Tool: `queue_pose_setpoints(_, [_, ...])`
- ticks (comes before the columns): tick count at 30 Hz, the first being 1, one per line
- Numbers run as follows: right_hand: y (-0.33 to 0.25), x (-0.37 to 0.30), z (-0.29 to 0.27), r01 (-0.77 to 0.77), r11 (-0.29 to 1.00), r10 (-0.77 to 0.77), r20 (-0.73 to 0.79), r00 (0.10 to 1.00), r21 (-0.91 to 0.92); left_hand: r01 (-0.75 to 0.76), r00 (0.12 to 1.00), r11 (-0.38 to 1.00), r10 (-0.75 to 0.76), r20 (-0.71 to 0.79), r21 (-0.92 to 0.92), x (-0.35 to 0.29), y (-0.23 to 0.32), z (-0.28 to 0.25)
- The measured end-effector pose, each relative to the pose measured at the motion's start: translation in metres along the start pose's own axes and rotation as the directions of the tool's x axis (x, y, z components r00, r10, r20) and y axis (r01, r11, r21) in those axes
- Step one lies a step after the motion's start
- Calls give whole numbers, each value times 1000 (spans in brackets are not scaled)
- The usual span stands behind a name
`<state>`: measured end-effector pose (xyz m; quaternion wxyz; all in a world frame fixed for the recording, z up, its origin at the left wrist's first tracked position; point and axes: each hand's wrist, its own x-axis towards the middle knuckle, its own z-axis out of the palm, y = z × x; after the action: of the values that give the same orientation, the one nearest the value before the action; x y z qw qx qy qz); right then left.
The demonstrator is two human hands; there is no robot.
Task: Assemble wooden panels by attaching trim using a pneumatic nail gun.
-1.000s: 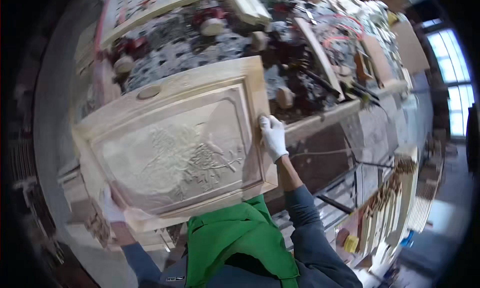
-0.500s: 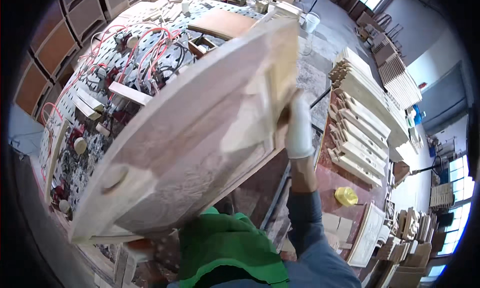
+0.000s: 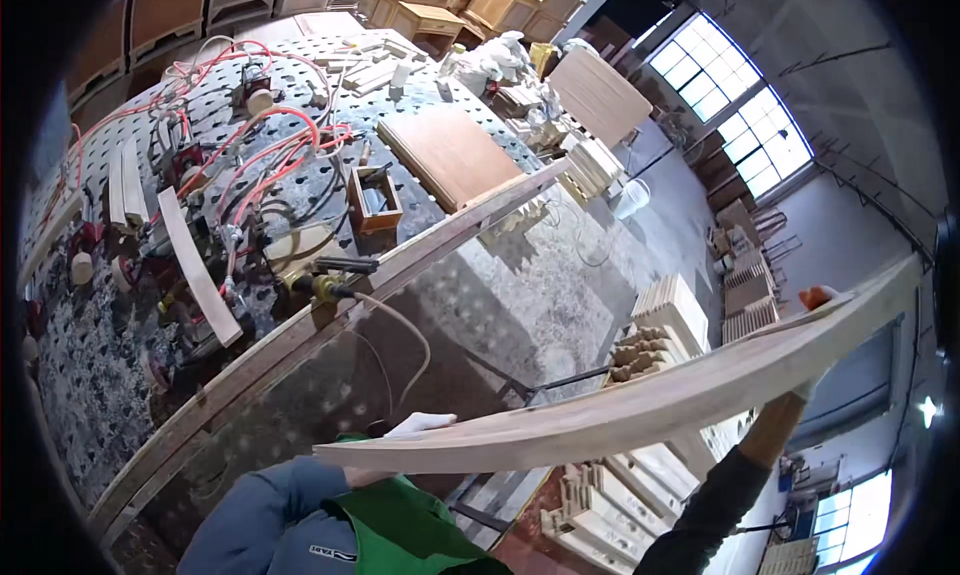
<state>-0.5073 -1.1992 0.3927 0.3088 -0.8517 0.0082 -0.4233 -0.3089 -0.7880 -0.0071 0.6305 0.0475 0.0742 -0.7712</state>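
Note:
A large pale wooden panel (image 3: 640, 405) with a curved edge is held up between both my hands, seen almost edge-on. Its carved face, plain a moment earlier, is hidden now. My left hand (image 3: 422, 425), in a white glove, is closed on the panel's left end, with the fingers lying over the top. At the raised right end my right hand (image 3: 818, 297) grips the panel; orange fingertips show over its upper edge and the wrist comes up beneath it. The panel hides most of the right palm.
A perforated worktable (image 3: 330, 85) at the left carries red air hoses (image 3: 290, 175), power tools, a curved wood strip (image 3: 195, 270), a small wooden box (image 3: 375, 200) and a flat board (image 3: 455, 155). Stacked wooden parts (image 3: 620, 510) lie under the panel. A white bucket (image 3: 630, 199) stands farther back.
The panel has swung from over the worktable to the right and tipped from face-on to edge-on. My right hand rose rightward with it; my left hand stayed near my body. My view turned too.

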Motion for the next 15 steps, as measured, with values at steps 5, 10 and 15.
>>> queue_pose_setpoints(5, [31, 26, -27, -404, 913, 316, -524, 791, -59, -300, 953, 954, 300, 49, -2, 166, 130, 56])
queue_pose_setpoints(10, [125, 24, 48, -175, 555, -230, -353, 907, -813, -531, 790, 845, 520, 324, -62, 261, 235, 81])
queue_pose_setpoints(15, [324, 29, 128, -384, 660, 623, -184, 760, 646, -872, 490, 452, 790, 369, 189, 328, 313, 70])
